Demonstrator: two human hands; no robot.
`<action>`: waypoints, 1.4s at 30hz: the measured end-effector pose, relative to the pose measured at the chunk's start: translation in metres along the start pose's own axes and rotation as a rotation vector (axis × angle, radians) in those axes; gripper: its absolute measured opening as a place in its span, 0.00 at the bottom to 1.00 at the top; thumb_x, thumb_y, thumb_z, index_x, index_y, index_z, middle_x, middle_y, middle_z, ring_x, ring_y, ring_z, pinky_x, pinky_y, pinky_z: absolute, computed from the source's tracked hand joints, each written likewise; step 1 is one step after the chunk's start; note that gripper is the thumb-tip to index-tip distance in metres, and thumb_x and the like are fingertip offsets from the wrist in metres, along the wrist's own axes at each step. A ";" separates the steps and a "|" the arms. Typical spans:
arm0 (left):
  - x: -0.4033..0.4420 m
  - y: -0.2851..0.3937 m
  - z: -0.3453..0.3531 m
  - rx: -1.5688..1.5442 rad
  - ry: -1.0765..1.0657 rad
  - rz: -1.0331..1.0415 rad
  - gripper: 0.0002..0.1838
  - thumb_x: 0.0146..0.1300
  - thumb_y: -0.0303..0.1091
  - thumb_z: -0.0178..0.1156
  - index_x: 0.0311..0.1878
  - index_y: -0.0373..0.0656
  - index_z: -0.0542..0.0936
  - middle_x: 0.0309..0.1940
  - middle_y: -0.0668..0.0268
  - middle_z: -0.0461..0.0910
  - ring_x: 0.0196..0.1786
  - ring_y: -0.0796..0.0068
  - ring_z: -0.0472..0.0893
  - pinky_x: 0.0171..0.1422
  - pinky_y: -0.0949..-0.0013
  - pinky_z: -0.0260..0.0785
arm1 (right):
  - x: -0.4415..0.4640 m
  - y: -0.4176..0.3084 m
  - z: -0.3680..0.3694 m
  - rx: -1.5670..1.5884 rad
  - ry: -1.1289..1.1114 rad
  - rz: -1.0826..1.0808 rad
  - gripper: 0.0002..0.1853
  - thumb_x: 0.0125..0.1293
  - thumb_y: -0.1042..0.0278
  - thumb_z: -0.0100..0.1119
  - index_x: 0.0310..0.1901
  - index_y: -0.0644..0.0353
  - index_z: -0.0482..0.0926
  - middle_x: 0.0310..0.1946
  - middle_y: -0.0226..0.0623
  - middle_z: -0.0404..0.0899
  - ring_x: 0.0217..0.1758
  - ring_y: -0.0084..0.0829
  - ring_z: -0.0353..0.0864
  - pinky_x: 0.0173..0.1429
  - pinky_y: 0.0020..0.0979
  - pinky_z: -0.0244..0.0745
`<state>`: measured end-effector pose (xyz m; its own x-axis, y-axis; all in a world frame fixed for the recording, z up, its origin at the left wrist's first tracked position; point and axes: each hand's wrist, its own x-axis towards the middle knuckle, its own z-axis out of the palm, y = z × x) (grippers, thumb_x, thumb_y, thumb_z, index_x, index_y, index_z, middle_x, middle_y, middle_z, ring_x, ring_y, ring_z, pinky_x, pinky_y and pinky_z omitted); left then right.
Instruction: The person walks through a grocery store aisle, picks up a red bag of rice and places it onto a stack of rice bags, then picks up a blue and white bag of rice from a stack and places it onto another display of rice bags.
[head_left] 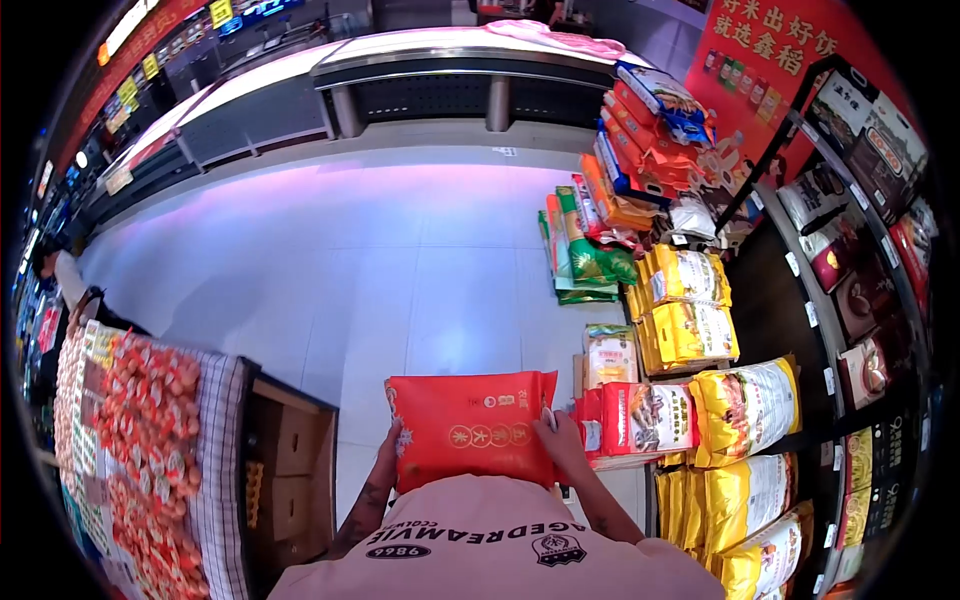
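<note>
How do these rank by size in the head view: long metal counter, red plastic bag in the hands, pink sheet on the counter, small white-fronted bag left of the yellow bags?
1. Long metal counter
2. Red plastic bag
3. Pink sheet and white-fronted bag: too close to rank

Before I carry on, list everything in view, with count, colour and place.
Red bag: one, gold print, between both hands
Yellow bags: many, white panels, stacked at right
Red-and-white bag: one on top, beside yellow stacks
Green bags: several, right of centre
Orange bags: several, pile behind
Shelf: one, dark, far right, holding assorted packs
Poster: one, red, upper right
Counter: one, dark front, back
Pink cloth: one, on counter
Stand: one, checked cover, left
Small packs: many, reddish, on stand
Floor: pale tiles, centre
Left hand: one, bag's left side
Right hand: one, bag's right side
Shirt: one, pale pink, bottom
</note>
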<state>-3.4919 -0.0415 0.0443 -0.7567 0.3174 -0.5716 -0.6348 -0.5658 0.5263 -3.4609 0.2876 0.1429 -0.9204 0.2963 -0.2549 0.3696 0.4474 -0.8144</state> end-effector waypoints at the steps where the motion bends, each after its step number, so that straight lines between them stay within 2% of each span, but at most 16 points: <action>1: 0.032 0.009 0.008 0.015 -0.024 -0.027 0.31 0.62 0.55 0.50 0.58 0.38 0.66 0.50 0.58 0.76 0.49 0.67 0.77 0.55 0.64 0.69 | 0.016 0.008 -0.001 0.006 0.043 0.018 0.18 0.56 0.57 0.58 0.30 0.67 0.70 0.25 0.49 0.74 0.28 0.43 0.75 0.35 0.38 0.69; 3: 0.095 0.031 0.031 0.060 -0.089 -0.113 0.29 0.63 0.53 0.50 0.57 0.38 0.68 0.48 0.58 0.77 0.46 0.68 0.79 0.53 0.65 0.71 | 0.055 0.024 -0.002 0.016 0.165 0.044 0.16 0.55 0.59 0.59 0.30 0.66 0.71 0.25 0.46 0.74 0.28 0.40 0.75 0.34 0.37 0.69; 7: 0.212 0.103 0.102 0.216 -0.235 -0.256 0.28 0.63 0.52 0.50 0.55 0.37 0.69 0.45 0.58 0.78 0.41 0.70 0.81 0.48 0.68 0.73 | 0.128 0.009 -0.023 0.159 0.321 0.132 0.09 0.58 0.65 0.58 0.30 0.62 0.71 0.20 0.30 0.73 0.22 0.21 0.70 0.27 0.26 0.64; 12: 0.322 0.168 0.172 0.460 -0.493 -0.311 0.28 0.62 0.51 0.52 0.55 0.36 0.67 0.45 0.59 0.78 0.42 0.72 0.81 0.48 0.70 0.74 | 0.198 -0.006 -0.033 0.154 0.503 0.175 0.09 0.59 0.66 0.56 0.29 0.62 0.71 0.19 0.29 0.71 0.19 0.19 0.68 0.23 0.23 0.63; 14: 0.354 0.175 0.183 0.500 -0.479 -0.320 0.28 0.61 0.50 0.54 0.56 0.36 0.66 0.46 0.59 0.77 0.43 0.72 0.80 0.48 0.70 0.74 | 0.223 -0.016 -0.031 0.225 0.548 0.217 0.09 0.60 0.66 0.56 0.29 0.62 0.71 0.19 0.29 0.71 0.19 0.19 0.68 0.23 0.23 0.62; 15: 0.371 0.182 0.193 0.524 -0.473 -0.315 0.28 0.61 0.49 0.54 0.56 0.36 0.65 0.46 0.59 0.77 0.43 0.72 0.80 0.48 0.70 0.74 | 0.240 -0.017 -0.035 0.292 0.539 0.311 0.13 0.56 0.63 0.59 0.32 0.68 0.73 0.23 0.39 0.74 0.26 0.28 0.72 0.33 0.32 0.68; 19: 0.433 0.206 0.225 0.505 -0.411 -0.348 0.29 0.61 0.47 0.55 0.56 0.35 0.65 0.47 0.58 0.76 0.44 0.71 0.80 0.47 0.69 0.74 | 0.324 -0.013 -0.047 0.318 0.527 0.332 0.13 0.56 0.63 0.59 0.33 0.67 0.73 0.23 0.38 0.74 0.26 0.27 0.72 0.34 0.31 0.68; 22: 0.480 0.223 0.249 0.475 -0.368 -0.307 0.29 0.61 0.48 0.55 0.56 0.35 0.65 0.46 0.58 0.76 0.44 0.71 0.80 0.47 0.69 0.75 | 0.400 -0.010 -0.063 0.356 0.451 0.254 0.14 0.56 0.62 0.59 0.33 0.66 0.73 0.23 0.39 0.74 0.26 0.28 0.72 0.34 0.31 0.69; 23: 0.499 0.229 0.255 0.459 -0.354 -0.284 0.29 0.61 0.48 0.55 0.56 0.35 0.65 0.46 0.58 0.76 0.44 0.70 0.80 0.47 0.68 0.75 | 0.431 -0.002 -0.069 0.268 0.450 0.196 0.14 0.56 0.61 0.59 0.32 0.66 0.72 0.23 0.41 0.74 0.25 0.31 0.72 0.34 0.31 0.69; 26: 0.533 0.240 0.284 0.367 -0.249 -0.215 0.28 0.61 0.48 0.53 0.56 0.35 0.65 0.47 0.57 0.76 0.44 0.68 0.80 0.48 0.67 0.75 | 0.518 -0.041 -0.110 0.201 0.336 0.067 0.11 0.58 0.65 0.58 0.34 0.65 0.73 0.23 0.33 0.74 0.26 0.23 0.70 0.32 0.27 0.67; 29: 0.553 0.249 0.327 0.238 -0.170 -0.091 0.29 0.61 0.48 0.53 0.57 0.35 0.64 0.50 0.56 0.75 0.48 0.67 0.79 0.51 0.66 0.73 | 0.604 -0.065 -0.145 0.208 0.281 -0.051 0.12 0.57 0.63 0.58 0.34 0.65 0.74 0.23 0.34 0.74 0.27 0.24 0.71 0.34 0.30 0.67; 32: 0.573 0.247 0.367 0.173 -0.092 0.057 0.30 0.62 0.49 0.52 0.59 0.35 0.62 0.53 0.56 0.73 0.52 0.65 0.76 0.56 0.62 0.70 | 0.671 -0.075 -0.182 0.073 0.117 -0.114 0.14 0.56 0.61 0.60 0.33 0.65 0.73 0.24 0.37 0.75 0.27 0.27 0.72 0.33 0.31 0.67; 34: 0.580 0.242 0.385 0.078 -0.032 0.073 0.31 0.62 0.49 0.51 0.60 0.36 0.62 0.53 0.56 0.72 0.52 0.65 0.76 0.56 0.62 0.70 | 0.700 -0.104 -0.206 0.024 0.044 -0.151 0.17 0.55 0.56 0.61 0.31 0.65 0.73 0.23 0.43 0.74 0.26 0.35 0.74 0.33 0.34 0.68; 36: 0.604 0.244 0.401 0.031 -0.058 0.082 0.30 0.62 0.51 0.51 0.61 0.39 0.62 0.55 0.57 0.71 0.53 0.64 0.74 0.56 0.61 0.70 | 0.735 -0.129 -0.228 -0.023 0.003 -0.234 0.17 0.53 0.59 0.61 0.30 0.67 0.72 0.22 0.48 0.75 0.26 0.45 0.77 0.32 0.38 0.70; 39: 0.653 0.266 0.426 0.011 -0.053 0.127 0.31 0.62 0.53 0.50 0.62 0.43 0.61 0.57 0.58 0.69 0.56 0.64 0.73 0.56 0.59 0.69 | 0.778 -0.168 -0.275 -0.013 0.050 -0.329 0.16 0.55 0.60 0.60 0.28 0.67 0.72 0.20 0.46 0.74 0.24 0.42 0.75 0.31 0.38 0.68; 42: 0.696 0.317 0.496 0.064 -0.110 0.200 0.32 0.62 0.53 0.50 0.63 0.42 0.61 0.57 0.58 0.69 0.56 0.65 0.72 0.56 0.59 0.70 | 0.813 -0.214 -0.328 0.051 0.058 -0.393 0.15 0.56 0.60 0.59 0.28 0.67 0.72 0.17 0.42 0.71 0.20 0.34 0.71 0.27 0.35 0.65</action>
<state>-4.2975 0.3772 0.1259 -0.8788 0.2866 -0.3815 -0.4762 -0.5775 0.6632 -4.2463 0.7092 0.2815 -0.9812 0.1585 0.1098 -0.0174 0.4942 -0.8692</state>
